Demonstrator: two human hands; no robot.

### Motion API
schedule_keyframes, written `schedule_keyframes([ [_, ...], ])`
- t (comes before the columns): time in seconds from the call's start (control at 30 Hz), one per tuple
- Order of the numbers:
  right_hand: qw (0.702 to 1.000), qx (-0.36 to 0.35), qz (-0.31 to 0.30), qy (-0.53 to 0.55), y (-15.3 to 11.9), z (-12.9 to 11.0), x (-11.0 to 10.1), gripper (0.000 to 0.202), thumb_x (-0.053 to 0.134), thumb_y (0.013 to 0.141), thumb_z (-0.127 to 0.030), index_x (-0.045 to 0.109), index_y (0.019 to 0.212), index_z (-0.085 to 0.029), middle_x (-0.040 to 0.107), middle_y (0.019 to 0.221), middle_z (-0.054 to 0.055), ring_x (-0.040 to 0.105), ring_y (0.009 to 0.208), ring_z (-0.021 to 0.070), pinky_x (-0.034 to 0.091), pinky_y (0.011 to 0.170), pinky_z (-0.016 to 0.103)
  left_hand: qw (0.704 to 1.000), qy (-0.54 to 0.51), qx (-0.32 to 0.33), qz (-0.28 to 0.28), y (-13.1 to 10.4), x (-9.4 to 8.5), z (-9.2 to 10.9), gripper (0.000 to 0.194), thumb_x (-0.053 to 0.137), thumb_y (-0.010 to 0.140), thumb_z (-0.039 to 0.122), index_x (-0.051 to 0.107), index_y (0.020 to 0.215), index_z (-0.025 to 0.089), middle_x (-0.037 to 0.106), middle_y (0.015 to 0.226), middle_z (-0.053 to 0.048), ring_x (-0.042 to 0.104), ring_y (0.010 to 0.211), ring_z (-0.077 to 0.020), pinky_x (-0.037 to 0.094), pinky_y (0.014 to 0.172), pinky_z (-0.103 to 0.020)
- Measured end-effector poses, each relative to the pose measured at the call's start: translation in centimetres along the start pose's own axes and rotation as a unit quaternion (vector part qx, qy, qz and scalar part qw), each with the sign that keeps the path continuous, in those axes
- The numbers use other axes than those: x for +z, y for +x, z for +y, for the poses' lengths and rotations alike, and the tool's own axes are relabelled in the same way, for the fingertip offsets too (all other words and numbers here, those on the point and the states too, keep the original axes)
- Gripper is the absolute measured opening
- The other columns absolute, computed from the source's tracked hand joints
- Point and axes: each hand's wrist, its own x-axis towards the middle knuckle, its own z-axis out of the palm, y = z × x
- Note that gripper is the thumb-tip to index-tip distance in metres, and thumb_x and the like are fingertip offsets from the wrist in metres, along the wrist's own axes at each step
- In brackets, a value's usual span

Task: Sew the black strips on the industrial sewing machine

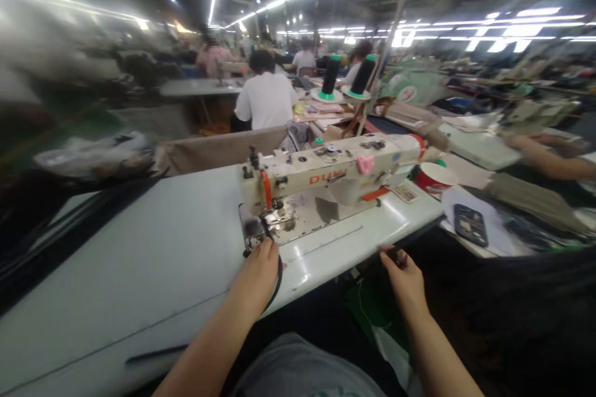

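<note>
My left hand [261, 270] is closed on a black strip [280, 279] just in front of the needle area of a white sewing machine [302, 167]. The strip curves down past the fingers toward the table's front edge. At that edge, farther right, my right hand [406, 276] has its fingers curled together around something dark that I cannot make out. A pink piece [365, 165] is fixed on the machine's arm. Another short dark strip [156, 355] lies near the front edge at left.
Long black strips [93, 217] are heaped on the table's left side. Black thread cones [330, 77] stand behind the machine. A phone [470, 224] lies on paper at right, near a red and white tub [435, 178]. Another person's arm [542, 155] reaches in at right.
</note>
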Motion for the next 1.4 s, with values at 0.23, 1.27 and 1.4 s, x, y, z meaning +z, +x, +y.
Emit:
schedule_keyframes([
  [0.23, 0.992, -0.038, -0.107, -0.048, -1.8, -3.4, 1.2, 0.063, 0.063, 0.080, -0.079, 0.076, 0.094, -0.019, 0.069, 0.077, 0.007, 0.061, 0.067, 0.0210, 0.051, 0.064, 0.031, 1.000, 0.020, 0.001, -0.013, 0.0, -0.3, 0.6, 0.024, 0.052, 0.098, 0.014, 0.057, 0.121, 0.010, 0.059, 0.131, -0.020, 0.058, 0.130, -0.0298, 0.045, 0.117, -0.045],
  [1.27, 0.947, -0.055, -0.306, -0.082, -1.0, -6.6, 9.1, 0.063, 0.069, 0.073, -0.068, 0.078, 0.107, -0.015, 0.062, 0.062, 0.001, 0.050, 0.054, 0.0165, 0.044, 0.052, 0.029, 0.991, 0.072, 0.033, 0.103, 1.1, 1.3, -0.9, 0.023, 0.051, 0.099, 0.012, 0.064, 0.119, 0.010, 0.067, 0.120, -0.014, 0.064, 0.118, -0.0231, 0.044, 0.117, -0.037],
  [1.4, 0.936, -0.030, -0.342, -0.080, -0.1, -5.8, 9.1, 0.068, 0.071, 0.070, -0.072, 0.077, 0.106, -0.014, 0.060, 0.059, 0.000, 0.048, 0.050, 0.0152, 0.040, 0.046, 0.028, 0.991, 0.068, 0.023, 0.111, 1.0, 1.2, -0.8, 0.026, 0.050, 0.099, 0.012, 0.063, 0.121, 0.011, 0.067, 0.122, -0.014, 0.064, 0.119, -0.0227, 0.044, 0.116, -0.035],
])
